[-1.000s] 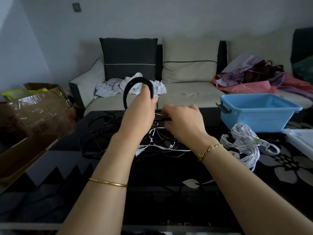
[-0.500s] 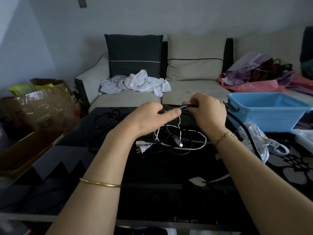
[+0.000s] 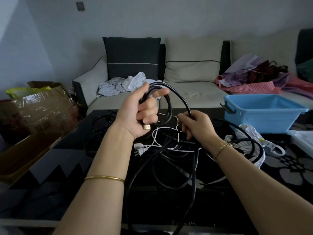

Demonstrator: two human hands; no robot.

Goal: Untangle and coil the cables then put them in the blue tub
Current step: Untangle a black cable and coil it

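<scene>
Head view, and both hands are up over the table (image 3: pixel 64 167); the left hand (image 3: pixel 135 114) is raised at about eleven o'clock from the tabletop's middle, palm turned toward the camera, fingers curled round several loops of the black cable (image 3: pixel 180 96); a gold connector (image 3: pixel 147 127) pokes out at the heel of that palm; from the loops the cable arcs over toward three o'clock and drops into the right hand (image 3: pixel 196 126), knuckles up, fingers closed round it; so both hands grip the same cable, apart from each other, the arc strung between them.

Below them, mid-table, lies the tangle of cables (image 3: pixel 171 155), black strands crossed with thin white ones; two white plugs (image 3: pixel 139 149) rest at its nine o'clock edge; long black loops trail toward six o'clock and run out of view at the near edge.

At three o'clock of the tangle sits a white cable bundle (image 3: pixel 243 134), a black loop lying across it; just behind it, at two o'clock, the blue tub (image 3: pixel 264 119) stands on the table's far right corner, open side up.

Sofa (image 3: pixel 194 99) at twelve o'clock, clothes (image 3: pixel 128 83) heaped on its seat; cardboard box (image 3: pixel 42 107) at ten o'clock beside the table; a gold bangle (image 3: pixel 104 178) rides the left forearm.
</scene>
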